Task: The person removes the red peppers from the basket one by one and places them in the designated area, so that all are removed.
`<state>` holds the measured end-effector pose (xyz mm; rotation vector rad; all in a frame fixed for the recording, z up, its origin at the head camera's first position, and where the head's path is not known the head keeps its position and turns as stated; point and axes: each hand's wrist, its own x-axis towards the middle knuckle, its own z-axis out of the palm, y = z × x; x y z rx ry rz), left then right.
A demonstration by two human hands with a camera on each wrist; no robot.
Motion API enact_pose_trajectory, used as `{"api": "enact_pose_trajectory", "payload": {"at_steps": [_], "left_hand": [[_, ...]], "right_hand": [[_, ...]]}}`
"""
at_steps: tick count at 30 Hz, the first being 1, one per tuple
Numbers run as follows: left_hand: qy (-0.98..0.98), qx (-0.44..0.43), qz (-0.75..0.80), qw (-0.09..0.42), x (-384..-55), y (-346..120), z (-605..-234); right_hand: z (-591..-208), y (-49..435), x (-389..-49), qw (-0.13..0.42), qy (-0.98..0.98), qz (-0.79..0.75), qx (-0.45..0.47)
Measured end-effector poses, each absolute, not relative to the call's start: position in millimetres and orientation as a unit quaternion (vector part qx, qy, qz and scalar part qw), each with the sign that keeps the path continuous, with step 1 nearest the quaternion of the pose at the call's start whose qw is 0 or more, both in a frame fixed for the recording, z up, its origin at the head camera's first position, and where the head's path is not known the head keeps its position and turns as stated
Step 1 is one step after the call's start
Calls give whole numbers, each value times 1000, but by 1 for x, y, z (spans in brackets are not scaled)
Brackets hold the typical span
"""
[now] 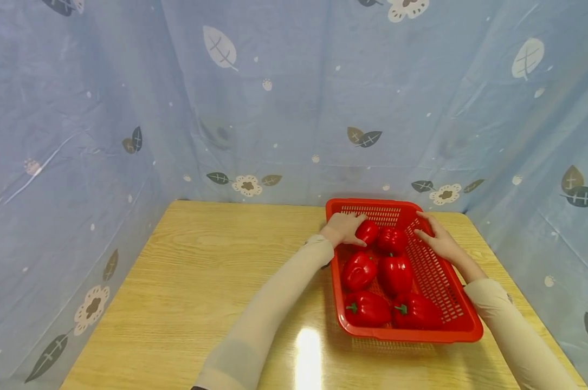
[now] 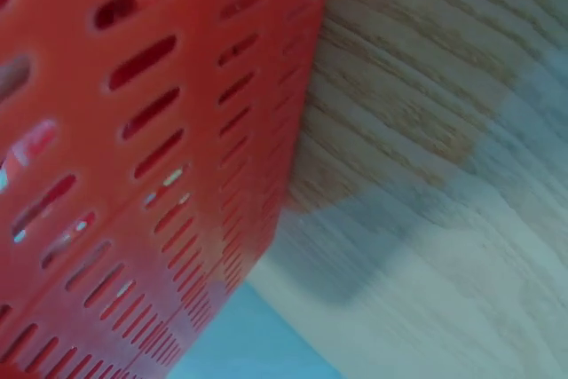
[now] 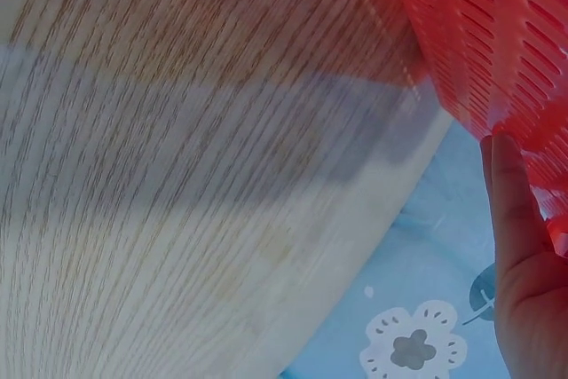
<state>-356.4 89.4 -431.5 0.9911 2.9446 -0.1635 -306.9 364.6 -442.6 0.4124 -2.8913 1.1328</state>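
A red plastic basket (image 1: 457, 292) with slotted walls holds several glossy red bell peppers (image 1: 396, 273). My left hand (image 1: 343, 228) reaches over the basket's left rim and grips the back-left bell pepper (image 1: 368, 232), thumb on the near side, fingers on the far side. My right hand (image 1: 442, 245) lies across the right rim, its thumb spread over the inside. In the right wrist view, straight fingers (image 3: 510, 184) extend beside the basket's outer wall (image 3: 470, 24). The left wrist view shows the slotted wall (image 2: 195, 130), but not the left hand.
The basket stands on a wooden table (image 1: 215, 260), toward its right side. A blue curtain (image 1: 284, 108) printed with leaves and flowers hangs behind the table and along both sides. Front peppers (image 1: 369, 309) with green stems lie by the near rim.
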Motion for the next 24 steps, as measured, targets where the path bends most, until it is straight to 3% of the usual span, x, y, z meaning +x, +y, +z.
{"api": "enact_pose_trajectory", "payload": {"at_steps": [24], "left_hand": [[909, 375, 177, -47, -348, 67, -427]], "right_hand": [[-442, 363, -300, 21, -921, 361, 144]]}}
